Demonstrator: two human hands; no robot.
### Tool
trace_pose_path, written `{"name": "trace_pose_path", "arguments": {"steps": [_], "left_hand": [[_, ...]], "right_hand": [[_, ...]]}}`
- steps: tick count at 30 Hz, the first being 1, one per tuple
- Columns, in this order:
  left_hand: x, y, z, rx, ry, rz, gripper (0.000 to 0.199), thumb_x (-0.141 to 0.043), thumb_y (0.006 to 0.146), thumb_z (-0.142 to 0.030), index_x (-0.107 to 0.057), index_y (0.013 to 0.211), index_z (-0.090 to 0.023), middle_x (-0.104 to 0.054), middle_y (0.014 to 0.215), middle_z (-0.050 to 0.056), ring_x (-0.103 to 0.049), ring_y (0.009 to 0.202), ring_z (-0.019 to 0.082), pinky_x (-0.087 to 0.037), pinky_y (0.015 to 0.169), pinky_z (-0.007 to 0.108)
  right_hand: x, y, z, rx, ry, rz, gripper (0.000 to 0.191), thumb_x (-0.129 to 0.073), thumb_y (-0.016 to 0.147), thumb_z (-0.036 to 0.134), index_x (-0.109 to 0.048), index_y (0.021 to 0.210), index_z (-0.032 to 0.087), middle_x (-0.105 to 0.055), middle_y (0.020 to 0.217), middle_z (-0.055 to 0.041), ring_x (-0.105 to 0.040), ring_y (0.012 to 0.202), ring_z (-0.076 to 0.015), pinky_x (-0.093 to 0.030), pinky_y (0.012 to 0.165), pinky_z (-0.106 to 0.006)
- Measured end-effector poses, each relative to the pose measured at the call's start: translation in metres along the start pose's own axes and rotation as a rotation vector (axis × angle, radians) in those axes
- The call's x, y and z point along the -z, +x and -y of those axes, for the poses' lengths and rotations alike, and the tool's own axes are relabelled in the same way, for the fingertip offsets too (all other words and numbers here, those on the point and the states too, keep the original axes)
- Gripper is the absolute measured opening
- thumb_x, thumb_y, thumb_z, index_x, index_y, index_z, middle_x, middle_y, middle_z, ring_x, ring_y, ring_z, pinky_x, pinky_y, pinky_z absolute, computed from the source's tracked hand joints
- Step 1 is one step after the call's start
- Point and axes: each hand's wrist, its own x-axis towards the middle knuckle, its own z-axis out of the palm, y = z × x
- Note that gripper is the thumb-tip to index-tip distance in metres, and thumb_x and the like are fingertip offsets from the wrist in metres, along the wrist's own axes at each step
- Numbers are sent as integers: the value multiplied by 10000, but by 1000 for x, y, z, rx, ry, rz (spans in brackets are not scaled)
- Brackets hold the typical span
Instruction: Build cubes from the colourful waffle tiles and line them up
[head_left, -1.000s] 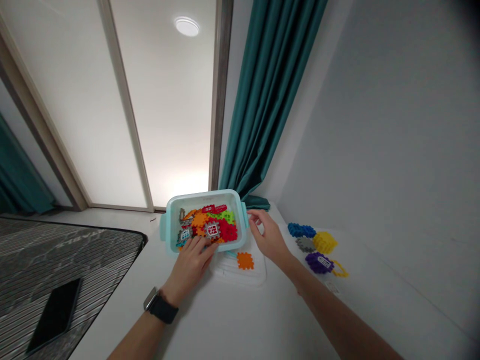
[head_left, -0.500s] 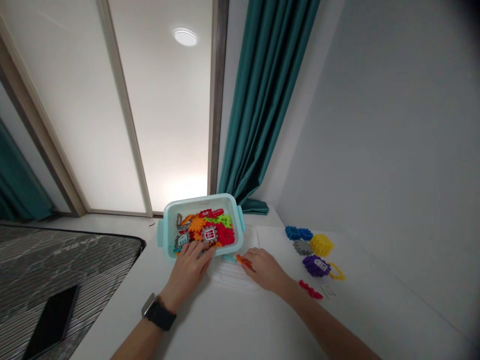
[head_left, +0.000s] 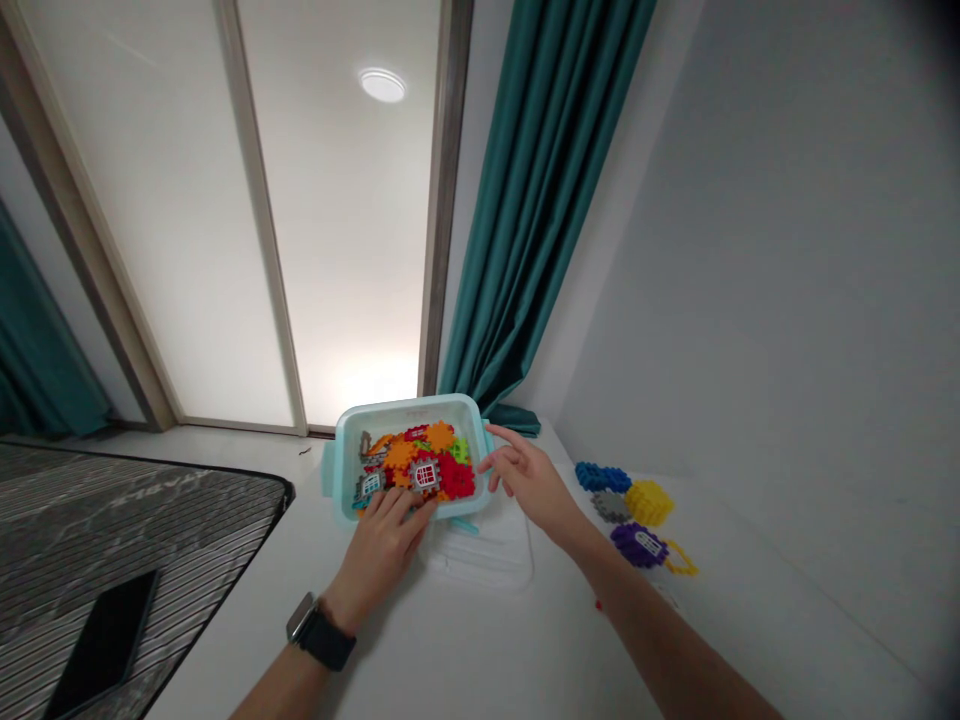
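Observation:
A light-blue plastic bin (head_left: 343, 440) holds a pile of gear-shaped toy pieces in orange, red, green and grey. My left hand (head_left: 386, 530) rests over its near rim, fingers reaching onto the nearest pieces; I see nothing held in it. At the bin's right rim is my right hand (head_left: 525, 480), empty, with the index finger stretched out and the others loosely bent. An orange gear piece (head_left: 440, 435) lies on top of the pile towards the back. Among the front pieces is a grey gear with a white window insert (head_left: 425, 475).
Right of my right arm sit blue (head_left: 602, 477), grey (head_left: 611, 506), yellow (head_left: 649, 502) and purple (head_left: 637, 546) gear stacks, with a yellow ring (head_left: 681, 558). A clear lid (head_left: 480, 565) lies before the bin. A black phone or tablet (head_left: 105, 640) is at lower left.
My right hand has let go of an orange gear piece and moved up to the bin's right rim. An orange gear now covers part of the green pieces. My left hand stays in place.

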Motion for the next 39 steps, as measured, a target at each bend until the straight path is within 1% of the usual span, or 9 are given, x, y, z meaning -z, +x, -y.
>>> {"name": "trace_pose_path", "arguments": {"steps": [3, 8, 15, 23, 30, 32, 35, 37, 39], "left_hand": [[1, 0, 1, -11, 2, -3, 277, -470, 1006, -144, -684, 1170, -208, -685, 995, 88, -600, 944, 248, -497, 835, 415], [-2, -2, 0, -51, -9, -45, 291, -454, 1009, -147, -671, 1193, -208, -690, 997, 87, -608, 947, 255, -493, 842, 412], [-7, -1, -8, -135, -30, -98, 275, -454, 1016, -174, -667, 1186, -212, -693, 975, 80, -616, 914, 247, -485, 807, 376], [-7, 1, -12, -173, -36, -99, 261, -443, 1025, -173, -656, 1175, -192, -684, 957, 78, -612, 886, 243, -492, 800, 381], [-6, -1, -12, -128, -70, -43, 289, -435, 1017, -147, -651, 1199, -206, -685, 981, 81, -614, 910, 240, -502, 817, 398], [-6, -2, -13, -112, -76, -25, 285, -454, 1006, -138, -650, 1200, -207, -684, 999, 81, -613, 922, 240, -504, 836, 409], [-5, -3, -13, -88, -78, 4, 291, -505, 978, -119, -646, 1215, -213, -683, 1015, 83, -609, 931, 248, -509, 829, 408], [-5, -4, -13, -84, -76, 17, 288, -535, 962, -113, -649, 1207, -213, -685, 1015, 84, -609, 943, 257, -512, 822, 405], [-5, -5, -13, -81, -74, 20, 277, -551, 954, -112, -654, 1192, -210, -686, 1015, 84, -611, 954, 259, -513, 833, 409]], "right_hand": [[26, -23, -19, 34, -143, -58, 338, -508, 926, 363, -643, 1175, 179, -722, 810, -42, -656, 682, -171, -540, 664, -315], [90, -96, -73, 0, -552, -139, 303, -436, 955, 315, -695, 1067, 206, -745, 888, -79, -700, 867, -240, -554, 847, -425], [137, -173, -98, -95, -931, 58, 365, -544, 860, 199, -698, 1190, 219, -693, 1232, -122, -616, 1183, -303, -468, 1053, -519], [109, -165, -86, -139, -981, 147, 347, -507, 888, 140, -708, 1166, 189, -703, 1115, -134, -662, 1041, -274, -523, 965, -436], [95, -146, -71, -62, -762, -76, 320, -581, 880, 271, -637, 1189, 209, -728, 950, -80, -688, 797, -215, -573, 776, -375], [80, -129, -50, 8, -675, -120, 297, -598, 888, 297, -608, 1174, 218, -716, 891, -48, -663, 732, -184, -564, 724, -338], [44, -90, -10, 155, -648, -25, 262, -630, 878, 269, -603, 1136, 238, -698, 839, -15, -650, 749, -180, -546, 749, -330], [18, -57, 11, 267, -696, 37, 244, -645, 877, 252, -623, 1120, 243, -716, 961, -47, -654, 855, -210, -529, 840, -376], [-2, -27, 23, 326, -765, -21, 234, -636, 897, 246, -630, 1130, 227, -716, 1059, -87, -637, 998, -270, -486, 937, -459]]}}
